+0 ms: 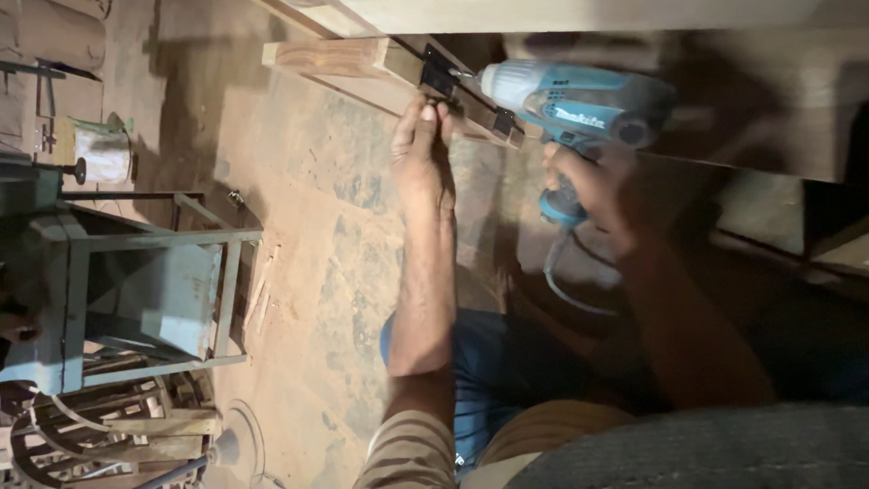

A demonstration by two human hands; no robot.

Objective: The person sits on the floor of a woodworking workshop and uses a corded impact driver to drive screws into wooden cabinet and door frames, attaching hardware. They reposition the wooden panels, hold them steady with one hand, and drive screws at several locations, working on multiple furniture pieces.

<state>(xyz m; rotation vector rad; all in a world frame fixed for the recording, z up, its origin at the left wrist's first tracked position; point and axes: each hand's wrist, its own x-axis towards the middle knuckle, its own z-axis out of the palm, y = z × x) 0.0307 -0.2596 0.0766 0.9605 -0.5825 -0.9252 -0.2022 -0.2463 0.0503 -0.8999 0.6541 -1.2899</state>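
Note:
My right hand (593,186) grips the handle of a teal corded drill (570,100), its nose aimed at a black metal hinge (441,72) on a wooden rail (339,56). My left hand (422,145) reaches up, and its fingertips press against the rail just below that hinge. A second black hinge (503,121) sits on the rail under the drill body. The drill's cable (557,285) hangs down from the handle.
A grey-green metal machine stand (149,290) stands at the left on the dusty reddish floor (308,226). Wood offcuts and curved pieces (118,435) lie at the bottom left. A white container (101,154) sits at the upper left. Large wooden panels (769,100) fill the upper right.

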